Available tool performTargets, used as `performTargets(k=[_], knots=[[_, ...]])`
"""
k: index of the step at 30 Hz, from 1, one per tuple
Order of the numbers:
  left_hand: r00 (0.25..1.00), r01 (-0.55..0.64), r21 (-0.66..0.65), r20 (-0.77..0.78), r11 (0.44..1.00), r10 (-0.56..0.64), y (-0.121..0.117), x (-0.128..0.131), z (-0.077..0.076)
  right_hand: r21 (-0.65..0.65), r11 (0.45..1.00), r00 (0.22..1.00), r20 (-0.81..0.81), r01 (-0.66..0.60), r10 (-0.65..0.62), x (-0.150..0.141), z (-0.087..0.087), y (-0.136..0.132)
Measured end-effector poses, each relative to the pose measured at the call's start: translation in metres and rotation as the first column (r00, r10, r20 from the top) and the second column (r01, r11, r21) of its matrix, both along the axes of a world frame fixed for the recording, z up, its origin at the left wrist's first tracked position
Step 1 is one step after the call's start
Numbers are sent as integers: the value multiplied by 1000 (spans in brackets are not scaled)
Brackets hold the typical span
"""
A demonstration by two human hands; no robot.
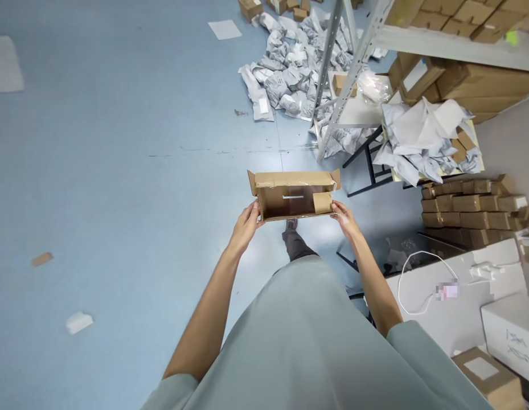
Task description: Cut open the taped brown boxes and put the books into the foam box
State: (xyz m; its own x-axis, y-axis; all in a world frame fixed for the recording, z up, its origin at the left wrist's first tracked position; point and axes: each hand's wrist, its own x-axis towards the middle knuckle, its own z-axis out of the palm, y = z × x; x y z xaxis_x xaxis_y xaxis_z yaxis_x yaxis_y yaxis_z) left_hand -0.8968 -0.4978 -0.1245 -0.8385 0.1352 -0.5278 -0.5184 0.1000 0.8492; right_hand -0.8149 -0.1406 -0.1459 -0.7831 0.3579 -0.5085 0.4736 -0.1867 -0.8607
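In front of me I hold a long cardboard box (296, 180) with its flaps open and its inside facing me. A brown cardboard piece shows at the right inside it, and a thin pale strip lies near the middle. My left hand (246, 226) grips the lower left corner, thumb on the side. At the opposite lower right corner, my right hand (343, 219) is closed on the edge. The fingers behind or under the box are partly hidden.
Grey mailing bags (285, 74) are heaped on the blue floor ahead. A metal shelf rack (353, 74) stands at the right, beside a small table piled with bags (426, 142). Stacked cartons (473, 205) line the right wall. A white table (460, 319) with a cable is near my right arm.
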Motion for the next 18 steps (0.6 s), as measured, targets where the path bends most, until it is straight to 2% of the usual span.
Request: performTargets(k=[3, 6, 9, 11, 14, 16, 18], knots=[[999, 10, -8, 34, 1000, -9, 5, -85, -21, -13, 1000, 1000, 15, 14, -14, -90, -24, 7], [998, 31, -8, 53, 999, -30, 11, -167, -48, -8, 1000, 1000, 12, -26, 26, -173, -48, 19], [995, 37, -3, 91, 999, -36, 16, -247, -82, -9, 998, 998, 2, -69, 69, -250, -79, 31], [990, 30, -2, 139, 1000, -30, 21, -300, -112, -11, 996, 996, 13, -86, 86, -299, -105, 37], [971, 8, 26, 239, 1000, -14, 36, -383, -173, -33, 998, 997, 56, -60, 62, -373, -158, 43], [949, -29, 57, 314, 998, 10, 50, -438, -225, -57, 998, 994, 112, -14, 20, -420, -202, 47], [926, -64, 73, 376, 995, 32, 65, -489, -284, -86, 995, 981, 190, 42, -25, -464, -252, 51]])
